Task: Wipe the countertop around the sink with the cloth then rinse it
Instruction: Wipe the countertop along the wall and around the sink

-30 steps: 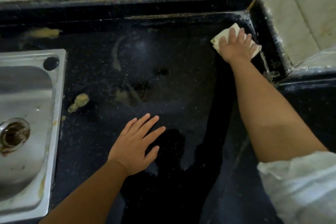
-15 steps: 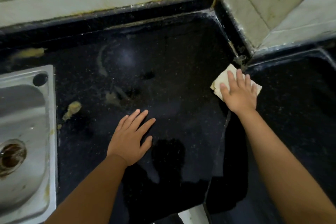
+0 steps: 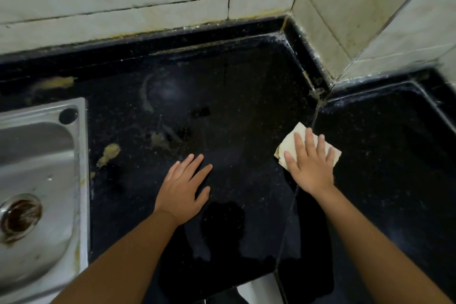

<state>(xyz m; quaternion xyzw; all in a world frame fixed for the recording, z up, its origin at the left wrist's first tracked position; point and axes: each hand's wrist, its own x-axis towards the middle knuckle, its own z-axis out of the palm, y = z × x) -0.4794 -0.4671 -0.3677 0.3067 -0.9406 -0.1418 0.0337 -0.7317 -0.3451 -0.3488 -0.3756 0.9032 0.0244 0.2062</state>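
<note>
A folded pale cloth (image 3: 291, 143) lies on the black countertop (image 3: 234, 96), right on the seam between two slabs. My right hand (image 3: 311, 165) presses flat on top of the cloth, fingers spread, covering most of it. My left hand (image 3: 183, 190) rests flat and empty on the counter to the left, fingers apart. The steel sink (image 3: 37, 180) sits at the left edge with a rusty drain (image 3: 21, 213).
Yellowish grime patches (image 3: 108, 153) lie beside the sink rim, with more smears (image 3: 53, 82) near the back ledge. Stained white wall tiles (image 3: 148, 0) run behind, and a tiled corner (image 3: 345, 32) juts in at the right. The counter's front edge is at the bottom.
My right hand has dragged the cloth from the back corner toward me along the seam. The left hand has stayed planted on the counter. The view has tilted up.
</note>
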